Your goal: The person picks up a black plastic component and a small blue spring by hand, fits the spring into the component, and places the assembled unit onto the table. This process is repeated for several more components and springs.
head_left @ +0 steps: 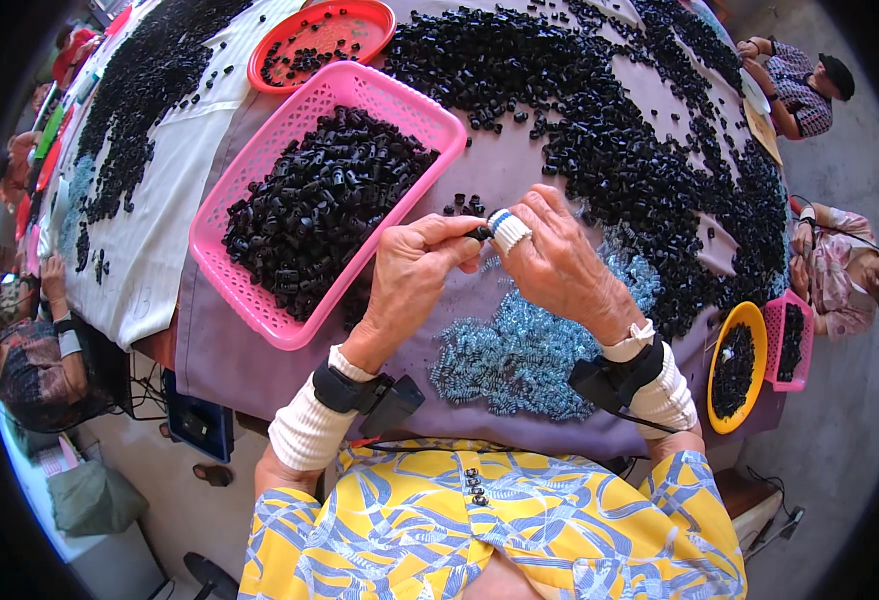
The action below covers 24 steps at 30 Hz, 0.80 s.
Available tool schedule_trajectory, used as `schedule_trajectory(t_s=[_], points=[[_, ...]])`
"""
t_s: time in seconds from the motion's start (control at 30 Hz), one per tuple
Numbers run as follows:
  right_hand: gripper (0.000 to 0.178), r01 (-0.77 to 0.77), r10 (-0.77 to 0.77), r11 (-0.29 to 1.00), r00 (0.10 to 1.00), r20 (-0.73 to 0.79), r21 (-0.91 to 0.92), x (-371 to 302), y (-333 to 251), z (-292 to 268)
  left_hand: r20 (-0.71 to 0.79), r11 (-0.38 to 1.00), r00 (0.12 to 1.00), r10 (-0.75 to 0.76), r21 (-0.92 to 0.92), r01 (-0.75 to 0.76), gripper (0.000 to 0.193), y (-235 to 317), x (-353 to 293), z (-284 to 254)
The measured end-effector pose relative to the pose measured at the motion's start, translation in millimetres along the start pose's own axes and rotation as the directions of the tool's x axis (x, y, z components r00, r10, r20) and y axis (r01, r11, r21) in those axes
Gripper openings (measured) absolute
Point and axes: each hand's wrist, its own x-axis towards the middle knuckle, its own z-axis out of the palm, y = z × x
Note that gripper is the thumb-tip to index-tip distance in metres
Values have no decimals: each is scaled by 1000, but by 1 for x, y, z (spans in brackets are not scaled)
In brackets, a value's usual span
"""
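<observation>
My left hand (pixel 415 275) pinches a small black plastic piece (pixel 480 233) between thumb and index finger. My right hand (pixel 567 262) meets it from the other side with its fingers curled in; a white knit band with a blue stripe (pixel 509 230) wraps one finger. Whether that hand has a second small part is hidden. Just beyond the fingertips lie a few loose black pieces (pixel 468 205). Below my hands spreads a heap of pale blue coil springs (pixel 520 350). A pink plastic basket (pixel 222 205) full of black pieces stands beside my left hand.
Black pieces (pixel 600 130) cover much of the cloth-topped table. A red tray (pixel 325 60) lies behind the basket; a yellow tray (pixel 750 400) and a small pink basket (pixel 803 370) stand at the right edge. Other people sit around the table, including a person in a dark cap (pixel 810 90).
</observation>
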Motion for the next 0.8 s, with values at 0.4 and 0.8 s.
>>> schedule_trajectory(t_s=[0.4, 0.8], points=[[12, 19, -19, 999, 1000, 1, -26, 5, 1, 1, -37, 998, 997, 64, 25, -63, 23, -7, 1, -1], [11, -17, 17, 1000, 1000, -16, -23, 2, -1, 6, -27, 995, 997, 72, 74, -70, 21, -7, 2, -1]])
